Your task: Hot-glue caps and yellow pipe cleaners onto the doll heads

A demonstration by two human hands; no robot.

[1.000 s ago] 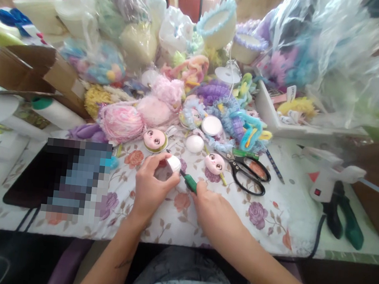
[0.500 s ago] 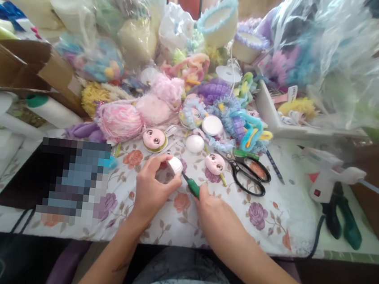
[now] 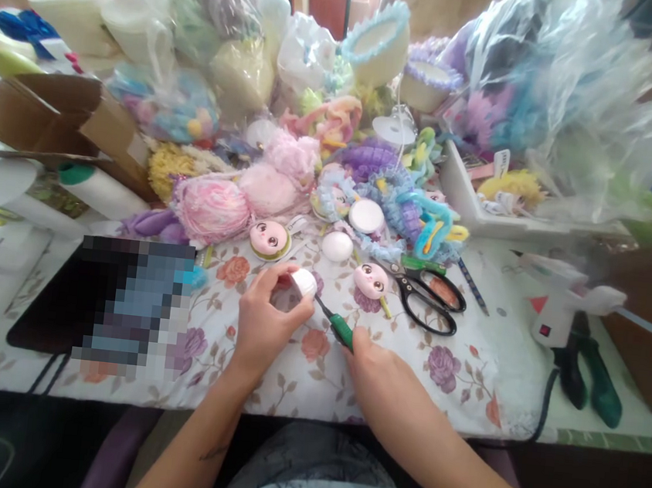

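Note:
My left hand (image 3: 266,307) pinches a small white domed piece (image 3: 302,283), like half a foam ball, between thumb and fingers. In my right hand (image 3: 379,370) is a green-handled tool (image 3: 341,329) with a thin dark shaft. Its tip is at the right edge of the white piece; whether it goes in I cannot tell. Just beyond lie a white ball (image 3: 337,246) and two pink doll faces, one left (image 3: 268,238) and one right (image 3: 370,280). Black-handled scissors (image 3: 428,300) rest to the right of the faces.
A tablet-like dark device (image 3: 58,293), partly blurred out, lies at the left. Pink yarn (image 3: 213,207) and fluffy trims heap up behind. At the right are a glue gun (image 3: 571,293), a pencil (image 3: 473,285) and a white tray (image 3: 468,193). Plastic bags (image 3: 596,109) crowd the back.
My right hand has shifted a little right and down, and more of the tool's green handle and shaft shows. The left hand still grips the white piece. The view has moved slightly.

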